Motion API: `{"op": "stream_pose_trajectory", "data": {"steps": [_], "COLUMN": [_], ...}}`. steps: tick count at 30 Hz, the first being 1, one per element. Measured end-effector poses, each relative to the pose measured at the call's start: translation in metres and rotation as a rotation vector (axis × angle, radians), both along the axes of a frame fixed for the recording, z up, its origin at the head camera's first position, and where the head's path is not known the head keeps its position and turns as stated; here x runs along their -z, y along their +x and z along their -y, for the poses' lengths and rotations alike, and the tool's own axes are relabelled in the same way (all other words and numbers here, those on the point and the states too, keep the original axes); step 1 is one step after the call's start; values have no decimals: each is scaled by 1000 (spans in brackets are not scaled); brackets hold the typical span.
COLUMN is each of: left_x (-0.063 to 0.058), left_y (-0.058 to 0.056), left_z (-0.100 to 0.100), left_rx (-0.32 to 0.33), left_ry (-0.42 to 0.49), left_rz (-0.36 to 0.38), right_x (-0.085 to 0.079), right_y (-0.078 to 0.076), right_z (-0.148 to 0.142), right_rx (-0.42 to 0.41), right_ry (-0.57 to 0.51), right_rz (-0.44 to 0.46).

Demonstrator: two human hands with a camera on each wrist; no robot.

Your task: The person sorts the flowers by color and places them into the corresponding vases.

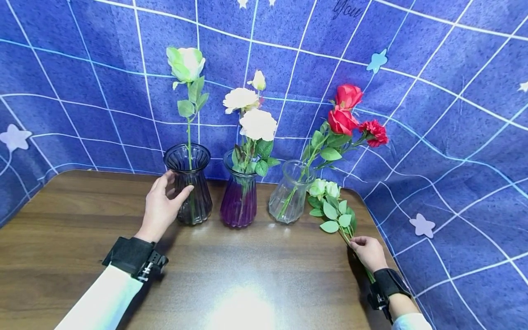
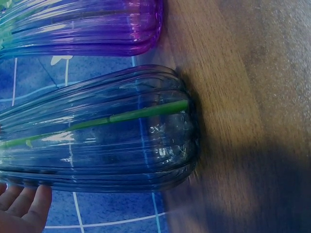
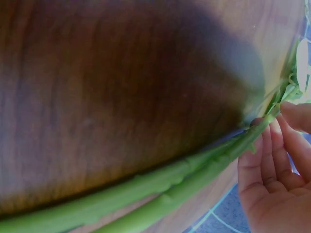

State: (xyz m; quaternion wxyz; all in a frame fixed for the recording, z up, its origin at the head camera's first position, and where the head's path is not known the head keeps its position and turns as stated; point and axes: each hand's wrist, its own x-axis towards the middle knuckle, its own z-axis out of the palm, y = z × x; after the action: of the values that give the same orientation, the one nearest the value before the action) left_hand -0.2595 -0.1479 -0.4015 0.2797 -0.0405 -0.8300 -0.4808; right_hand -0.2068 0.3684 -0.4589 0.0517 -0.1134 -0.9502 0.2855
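Head view forward and down, wrist views close, left (sideways) sharing dark vase (image 1: 200,200)

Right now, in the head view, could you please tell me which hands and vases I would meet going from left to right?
Left hand, dark vase, purple vase, clear vase, right hand.

Our wood-grain tabletop (image 1: 82,215) carries a smoky glass vase (image 1: 200,197) at our left fingers (image 2: 40,206), a purple vase (image 1: 239,204) and clear vase (image 1: 292,208) rightward.
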Motion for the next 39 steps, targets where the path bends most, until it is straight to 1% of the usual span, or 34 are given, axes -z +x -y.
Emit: {"op": "stream_pose_trajectory", "data": {"steps": [4, 11, 14, 21, 26, 29, 34, 39], "left_x": [1, 2, 1, 0, 0, 0, 0, 0], "left_y": [0, -1, -1, -1, 0, 0, 0, 0], "left_z": [0, 1, 0, 1, 0, 0, 1, 0], "left_rx": [1, -1, -1, 3, 11, 11, 7, 2], "left_ry": [3, -13, -8, 11, 15, 15, -1, 2], "left_rz": [1, 8, 10, 6, -1, 2, 13, 11], "right_x": [0, -2, -4, -12, -19, -26, -40, -60], "right_y": [-2, -4, -5, -3, 2, 7, 16, 23], "right_z": [-1, -1, 0, 1, -1, -3, -7, -12], "right_rx": [-19, -67, -71, -66, -31, 2, 94, 177], "right_ry": [6, 63, 58, 40, 37, 40, 19, -12], "right_rz": [12, 24, 33, -11, -57, -100, -192, -313]}}
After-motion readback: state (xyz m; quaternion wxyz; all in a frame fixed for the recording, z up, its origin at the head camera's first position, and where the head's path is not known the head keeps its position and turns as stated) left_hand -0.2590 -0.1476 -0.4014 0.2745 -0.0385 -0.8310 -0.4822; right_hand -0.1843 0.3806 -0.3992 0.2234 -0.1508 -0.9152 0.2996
